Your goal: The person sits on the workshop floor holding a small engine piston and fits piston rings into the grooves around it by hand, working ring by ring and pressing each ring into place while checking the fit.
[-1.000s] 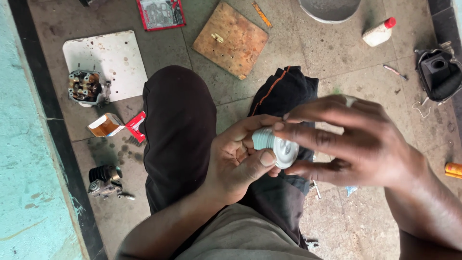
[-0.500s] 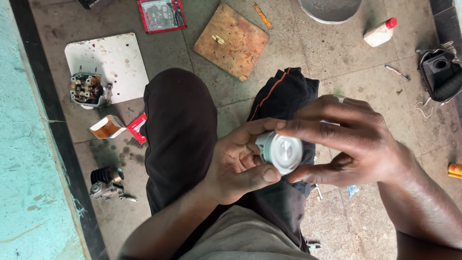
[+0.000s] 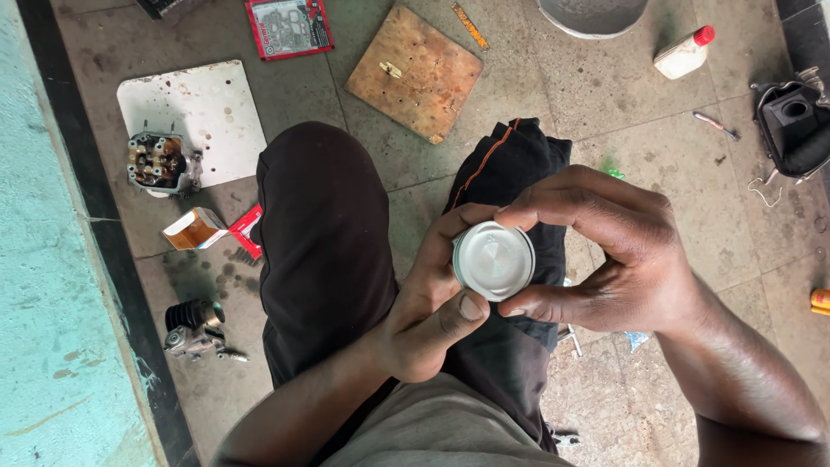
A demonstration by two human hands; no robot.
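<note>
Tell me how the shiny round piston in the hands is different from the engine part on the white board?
The piston is smooth, bright silver and round; the cylinder head is grimy, blocky and full of small parts. The piston is held up between the left hand and right hand; the cylinder head rests on the white board, untouched. Both are metal.

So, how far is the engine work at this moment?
Done: the engine is apart; the finned cylinder and the valve head lie on the floor. In hand: the left hand and right hand hold the round silver piston, crown up. Left: nothing looks reassembled yet.
</note>
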